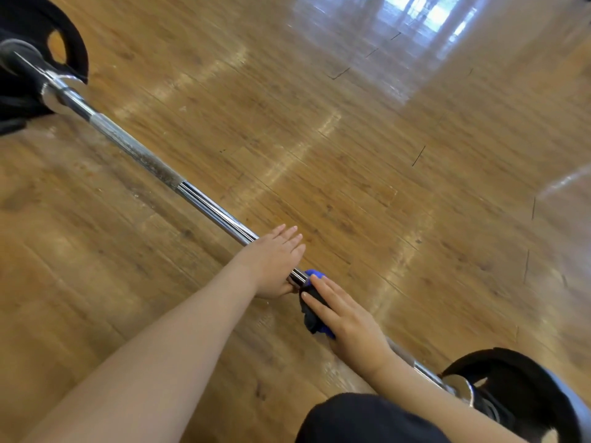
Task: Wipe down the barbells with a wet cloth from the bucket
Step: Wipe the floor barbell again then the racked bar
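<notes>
A chrome barbell lies on the wooden floor and runs from the upper left to the lower right. Black weight plates sit at both ends, one at the far left and one at the near right. My left hand lies over the bar with straight fingers, its thumb under the shaft. Right beside it, my right hand presses a dark blue cloth onto the bar with flat fingers. The cloth is wrapped round the shaft and hides that stretch of it.
Glossy wooden floor spreads all around, with window glare at the top right. My dark-clothed knee is at the bottom edge. No bucket is in view.
</notes>
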Action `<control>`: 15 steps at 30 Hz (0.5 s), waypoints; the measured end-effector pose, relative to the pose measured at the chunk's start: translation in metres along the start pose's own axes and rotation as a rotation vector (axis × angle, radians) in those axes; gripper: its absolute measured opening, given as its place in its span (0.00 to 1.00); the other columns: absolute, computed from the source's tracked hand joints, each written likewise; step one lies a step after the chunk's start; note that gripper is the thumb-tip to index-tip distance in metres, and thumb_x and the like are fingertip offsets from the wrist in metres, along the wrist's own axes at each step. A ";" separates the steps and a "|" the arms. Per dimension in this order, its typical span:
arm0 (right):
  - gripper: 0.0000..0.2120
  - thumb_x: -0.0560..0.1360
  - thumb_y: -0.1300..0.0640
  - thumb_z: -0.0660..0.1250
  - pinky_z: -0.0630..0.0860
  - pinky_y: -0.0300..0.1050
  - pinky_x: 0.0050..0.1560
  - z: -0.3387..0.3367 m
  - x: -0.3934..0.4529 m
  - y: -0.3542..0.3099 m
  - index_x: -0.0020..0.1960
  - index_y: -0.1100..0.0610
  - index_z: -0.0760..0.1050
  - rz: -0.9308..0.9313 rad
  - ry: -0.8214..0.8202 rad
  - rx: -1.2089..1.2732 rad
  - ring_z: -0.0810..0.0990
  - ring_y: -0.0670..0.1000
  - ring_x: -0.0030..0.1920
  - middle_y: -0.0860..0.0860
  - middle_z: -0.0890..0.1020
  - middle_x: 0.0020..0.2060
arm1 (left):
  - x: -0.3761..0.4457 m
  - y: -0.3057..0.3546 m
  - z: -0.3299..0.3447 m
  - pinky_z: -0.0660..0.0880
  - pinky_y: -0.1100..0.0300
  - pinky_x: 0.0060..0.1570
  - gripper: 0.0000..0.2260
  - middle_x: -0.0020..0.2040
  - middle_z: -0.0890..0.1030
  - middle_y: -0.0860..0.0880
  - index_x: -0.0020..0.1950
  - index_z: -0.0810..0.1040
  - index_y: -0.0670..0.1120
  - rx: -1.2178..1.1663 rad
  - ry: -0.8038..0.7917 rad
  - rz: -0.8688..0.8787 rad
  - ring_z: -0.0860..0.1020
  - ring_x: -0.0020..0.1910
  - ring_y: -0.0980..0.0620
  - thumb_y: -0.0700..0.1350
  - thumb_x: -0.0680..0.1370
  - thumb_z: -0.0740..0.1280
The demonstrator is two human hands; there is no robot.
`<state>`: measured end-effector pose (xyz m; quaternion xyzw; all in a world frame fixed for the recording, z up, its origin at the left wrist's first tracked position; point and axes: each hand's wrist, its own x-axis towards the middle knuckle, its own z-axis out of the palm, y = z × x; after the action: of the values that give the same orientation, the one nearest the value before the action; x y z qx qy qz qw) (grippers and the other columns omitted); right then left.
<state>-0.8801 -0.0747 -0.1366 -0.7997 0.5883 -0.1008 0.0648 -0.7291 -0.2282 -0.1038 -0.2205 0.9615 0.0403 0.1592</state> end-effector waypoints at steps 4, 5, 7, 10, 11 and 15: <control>0.21 0.72 0.64 0.62 0.76 0.52 0.58 -0.003 -0.053 -0.002 0.65 0.57 0.73 0.091 0.090 0.008 0.70 0.56 0.68 0.55 0.70 0.69 | -0.001 0.002 0.002 0.38 0.51 0.73 0.35 0.78 0.47 0.42 0.77 0.45 0.40 0.010 -0.008 -0.009 0.43 0.77 0.45 0.59 0.80 0.55; 0.21 0.74 0.62 0.60 0.74 0.51 0.59 -0.007 -0.069 -0.001 0.66 0.55 0.71 0.126 0.098 0.013 0.69 0.55 0.69 0.53 0.68 0.71 | -0.001 0.002 0.004 0.37 0.51 0.73 0.36 0.78 0.47 0.42 0.77 0.45 0.40 0.011 0.003 -0.010 0.43 0.77 0.45 0.59 0.80 0.56; 0.19 0.80 0.56 0.55 0.66 0.44 0.66 -0.019 -0.099 0.000 0.71 0.51 0.66 0.155 0.101 -0.010 0.65 0.52 0.71 0.48 0.63 0.73 | -0.001 0.002 0.005 0.37 0.50 0.73 0.36 0.78 0.47 0.42 0.77 0.44 0.40 0.021 0.022 -0.008 0.43 0.77 0.44 0.58 0.80 0.56; 0.18 0.82 0.52 0.51 0.55 0.33 0.70 -0.038 -0.105 -0.007 0.71 0.49 0.64 0.210 0.116 -0.032 0.58 0.43 0.73 0.43 0.59 0.74 | -0.002 0.002 0.007 0.38 0.49 0.73 0.36 0.78 0.48 0.41 0.77 0.44 0.40 0.026 0.038 -0.026 0.44 0.77 0.44 0.58 0.79 0.56; 0.19 0.78 0.55 0.59 0.55 0.32 0.70 -0.041 -0.095 -0.010 0.69 0.52 0.66 0.234 0.138 -0.026 0.59 0.43 0.72 0.43 0.60 0.74 | -0.001 0.002 0.007 0.38 0.49 0.73 0.36 0.78 0.48 0.41 0.77 0.44 0.40 0.032 0.043 -0.024 0.44 0.77 0.44 0.58 0.79 0.56; 0.42 0.54 0.61 0.83 0.69 0.39 0.59 -0.025 -0.010 -0.018 0.65 0.58 0.69 0.299 0.056 -0.015 0.73 0.53 0.62 0.58 0.75 0.64 | 0.002 0.001 0.009 0.38 0.50 0.73 0.36 0.78 0.49 0.41 0.77 0.45 0.39 0.023 0.056 -0.022 0.45 0.77 0.44 0.59 0.79 0.56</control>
<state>-0.8726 -0.0593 -0.1091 -0.7004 0.7033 -0.1079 0.0564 -0.7283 -0.2268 -0.1125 -0.2302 0.9634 0.0211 0.1354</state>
